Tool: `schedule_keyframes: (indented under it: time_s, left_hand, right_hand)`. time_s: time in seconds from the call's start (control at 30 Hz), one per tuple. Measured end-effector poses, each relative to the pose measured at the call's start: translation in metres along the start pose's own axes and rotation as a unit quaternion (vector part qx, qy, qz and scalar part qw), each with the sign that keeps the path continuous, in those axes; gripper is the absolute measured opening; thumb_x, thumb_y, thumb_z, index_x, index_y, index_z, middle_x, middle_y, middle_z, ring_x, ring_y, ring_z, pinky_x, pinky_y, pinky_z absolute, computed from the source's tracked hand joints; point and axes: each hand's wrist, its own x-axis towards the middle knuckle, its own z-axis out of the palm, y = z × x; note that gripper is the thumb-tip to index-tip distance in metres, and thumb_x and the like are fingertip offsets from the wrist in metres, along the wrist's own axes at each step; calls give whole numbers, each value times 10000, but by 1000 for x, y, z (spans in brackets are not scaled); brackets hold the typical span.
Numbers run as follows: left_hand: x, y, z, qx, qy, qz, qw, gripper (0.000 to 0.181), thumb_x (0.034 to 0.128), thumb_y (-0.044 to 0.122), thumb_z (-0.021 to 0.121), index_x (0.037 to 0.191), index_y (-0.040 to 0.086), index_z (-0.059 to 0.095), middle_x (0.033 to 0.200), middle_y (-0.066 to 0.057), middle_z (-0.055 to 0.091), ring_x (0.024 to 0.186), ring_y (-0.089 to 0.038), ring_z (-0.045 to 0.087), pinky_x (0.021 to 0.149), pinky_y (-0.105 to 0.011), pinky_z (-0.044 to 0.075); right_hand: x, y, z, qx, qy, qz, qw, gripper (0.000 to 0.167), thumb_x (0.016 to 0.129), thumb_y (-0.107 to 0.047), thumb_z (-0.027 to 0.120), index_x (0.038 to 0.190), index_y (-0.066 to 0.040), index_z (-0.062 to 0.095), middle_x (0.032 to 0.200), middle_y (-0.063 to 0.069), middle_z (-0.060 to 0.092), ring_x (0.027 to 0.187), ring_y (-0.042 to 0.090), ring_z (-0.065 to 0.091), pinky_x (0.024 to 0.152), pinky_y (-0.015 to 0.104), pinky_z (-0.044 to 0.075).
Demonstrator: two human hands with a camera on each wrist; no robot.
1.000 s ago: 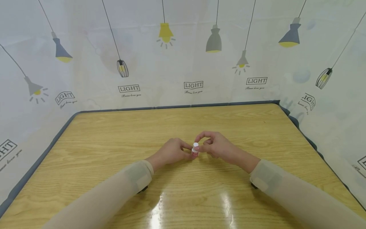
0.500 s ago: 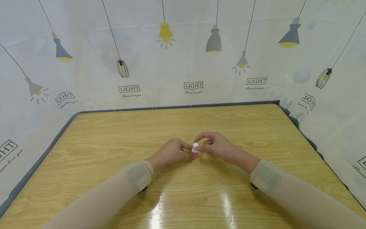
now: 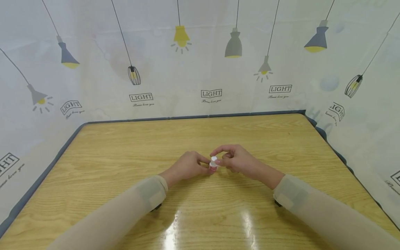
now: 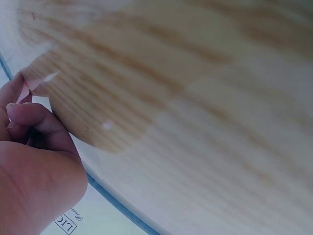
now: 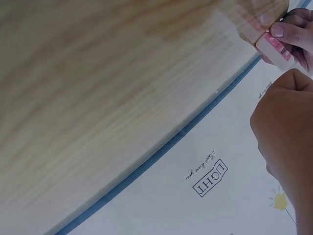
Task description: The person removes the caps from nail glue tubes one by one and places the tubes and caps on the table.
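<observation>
Fingers [image 3: 203, 170] of the left hand [image 3: 188, 165] up first, pinched around the lower body of the small bottle [image 3: 213, 168], no gap to spare. Next along, that bottle itself: upright on the desk [image 3: 125, 149], base down, pink label [image 5: 277, 45] low on its side, white cap [image 3: 214, 158] on top. And out on the right, the right hand [image 3: 239, 159] has index arched over the cap's far side, thumb on its near side, parted just about the cap's width and seeming to pinch it. Looks like cap-turning, I'd judge! Best played with the left grip firm but gentle, the base flat to the wood, and the twist level, in short strokes, without tipping the bottle.
</observation>
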Motion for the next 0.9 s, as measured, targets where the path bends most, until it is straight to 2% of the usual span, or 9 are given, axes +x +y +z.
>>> schedule_keyframes:
  time_s: [0.07, 0.13, 0.23, 0.3, 0.5, 0.77, 0.9]
  left_hand:
    - [-1, 0, 0, 7, -5, -18, 10000, 314, 943, 378, 828, 1229, 248, 819, 1049, 14, 817, 576, -121, 276, 619, -286, 355]
    - [-1, 0, 0, 17, -14, -25, 10000, 323, 941, 377, 830, 1236, 244, 817, 910, 21, 787, 570, -113, 259, 603, -286, 337]
    - [-1, 0, -1, 29, -11, -30, 10000, 325, 939, 378, 831, 1237, 249, 816, 789, 55, 720, 564, -106, 242, 587, -288, 317]
    - [0, 0, -1, 41, -10, -42, 10000, 327, 939, 383, 830, 1238, 253, 816, 791, 65, 714, 568, -104, 251, 588, -286, 323]
    - [1, 0, -1, 61, 10, -78, 10000, 332, 936, 393, 831, 1238, 255, 816, 949, 67, 770, 618, -115, 322, 621, -289, 357]
    - [1, -2, 0, 32, -19, -54, 10000, 335, 936, 396, 830, 1240, 256, 815, 755, 75, 698, 571, -104, 261, 591, -287, 332]
    - [2, -2, 1, -9, -9, -42, 10000, 328, 938, 394, 829, 1234, 255, 817, 747, 79, 689, 570, -103, 246, 599, -287, 326]
  right_hand:
    - [0, 0, 1, 36, 31, 63, 10000, 418, 1037, -143, 692, 1416, 10, 600, 579, -76, 348, 508, 109, 261, 502, 258, 273]
    - [1, 0, 1, 67, 71, 151, 9998, 459, 1018, -170, 729, 1421, -1, 588, 578, -75, 344, 508, 109, 253, 502, 260, 267]
    - [2, 0, 2, 80, 138, 308, 9994, 454, 991, -212, 776, 1375, -42, 602, 576, -72, 345, 505, 111, 248, 500, 264, 266]
    - [3, 0, 2, 54, 173, 380, 9991, 418, 978, -232, 795, 1324, -75, 620, 578, -66, 346, 505, 115, 246, 499, 269, 265]
    - [2, -2, 3, -126, 216, 426, 9988, 331, 977, -260, 796, 1249, -134, 655, 577, -58, 356, 500, 128, 246, 497, 276, 273]
    - [1, -3, 3, -172, 206, 416, 9988, 298, 997, -271, 774, 1237, -133, 665, 574, -58, 358, 495, 128, 240, 494, 275, 271]
    - [2, -1, 3, -116, 178, 391, 9990, 299, 1002, -255, 767, 1251, -120, 670, 574, -59, 357, 497, 125, 240, 492, 270, 267]
